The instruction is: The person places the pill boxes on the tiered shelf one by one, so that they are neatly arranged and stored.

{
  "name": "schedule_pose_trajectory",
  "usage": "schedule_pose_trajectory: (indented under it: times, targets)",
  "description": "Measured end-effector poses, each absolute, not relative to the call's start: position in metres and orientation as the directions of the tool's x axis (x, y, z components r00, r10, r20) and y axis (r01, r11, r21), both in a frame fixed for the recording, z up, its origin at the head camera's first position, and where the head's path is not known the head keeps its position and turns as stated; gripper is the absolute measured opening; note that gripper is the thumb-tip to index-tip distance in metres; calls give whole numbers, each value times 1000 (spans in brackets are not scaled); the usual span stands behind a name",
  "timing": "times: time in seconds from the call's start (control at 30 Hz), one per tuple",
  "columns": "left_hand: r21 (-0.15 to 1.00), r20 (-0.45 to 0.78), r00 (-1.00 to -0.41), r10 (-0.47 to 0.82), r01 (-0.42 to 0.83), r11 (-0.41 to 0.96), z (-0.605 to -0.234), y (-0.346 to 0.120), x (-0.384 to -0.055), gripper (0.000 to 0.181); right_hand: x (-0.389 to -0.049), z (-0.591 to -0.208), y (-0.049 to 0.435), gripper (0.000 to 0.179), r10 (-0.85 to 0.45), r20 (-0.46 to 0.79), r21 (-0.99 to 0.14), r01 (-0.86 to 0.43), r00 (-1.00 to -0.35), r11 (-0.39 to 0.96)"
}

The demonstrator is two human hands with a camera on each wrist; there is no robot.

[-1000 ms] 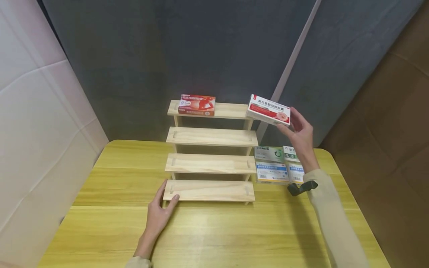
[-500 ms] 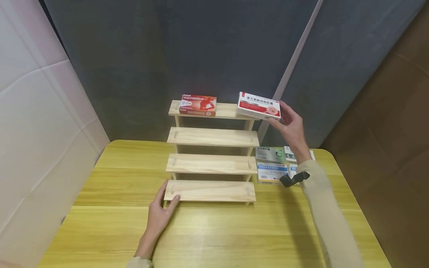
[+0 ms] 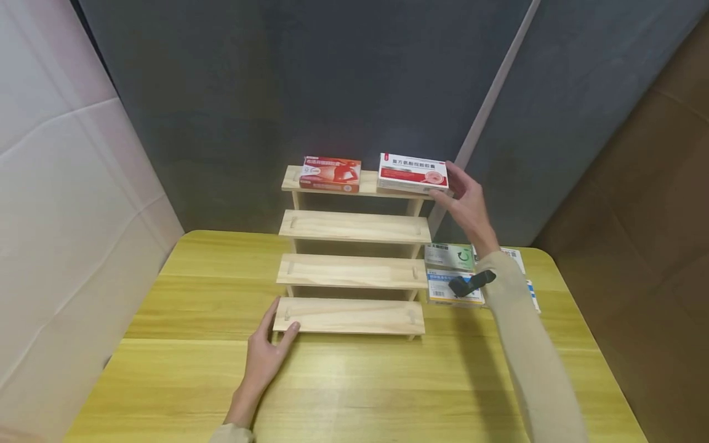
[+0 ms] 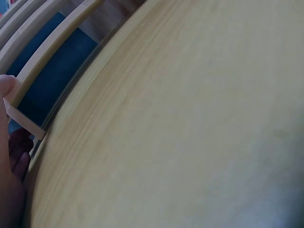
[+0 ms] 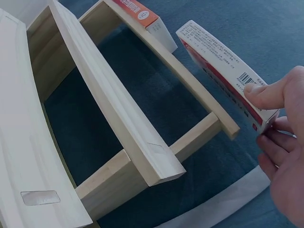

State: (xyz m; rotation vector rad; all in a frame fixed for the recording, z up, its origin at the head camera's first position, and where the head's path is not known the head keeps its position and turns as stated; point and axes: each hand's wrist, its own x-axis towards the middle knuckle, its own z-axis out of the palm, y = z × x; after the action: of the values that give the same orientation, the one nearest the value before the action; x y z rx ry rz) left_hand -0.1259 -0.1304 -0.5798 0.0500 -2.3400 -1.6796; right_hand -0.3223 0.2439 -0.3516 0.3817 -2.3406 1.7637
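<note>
A stepped wooden display rack (image 3: 354, 226) with several tiers stands on the table. My right hand (image 3: 468, 203) holds a white and red medicine box (image 3: 412, 173) by its right end, thumb on one side and fingers on the other. The box is over the right part of the top tier; in the right wrist view a gap shows between this box (image 5: 221, 69) and the shelf edge. A red medicine box (image 3: 330, 175) lies on the left part of that tier. My left hand (image 3: 261, 357) grips the bottom tier's left end, thumb at the front edge (image 4: 5, 85).
Several medicine boxes, among them a green and white one (image 3: 448, 256) and a blue and white one (image 3: 443, 294), lie right of the rack, partly hidden by the right sleeve (image 3: 517, 320). A dark curtain (image 3: 232, 111) hangs behind the yellow wooden table (image 3: 183, 357).
My right hand has carried the white and red box leftward from beyond the rack's right end to over the top tier, levelling its tilt. My left hand has stayed on the bottom tier.
</note>
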Motion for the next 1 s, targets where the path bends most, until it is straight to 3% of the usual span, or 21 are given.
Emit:
schedule_pose_trajectory:
  times: [0.57, 1.0]
  targets:
    - [935, 183, -966, -180, 115, 334, -581, -131, -126, 69, -334, -359, 235, 74, -110, 232, -879, -257, -966, 401]
    - [938, 177, -968, -177, 112, 327, -580, -130, -126, 70, -336, -360, 229, 75, -125, 207, -883, -240, -970, 403]
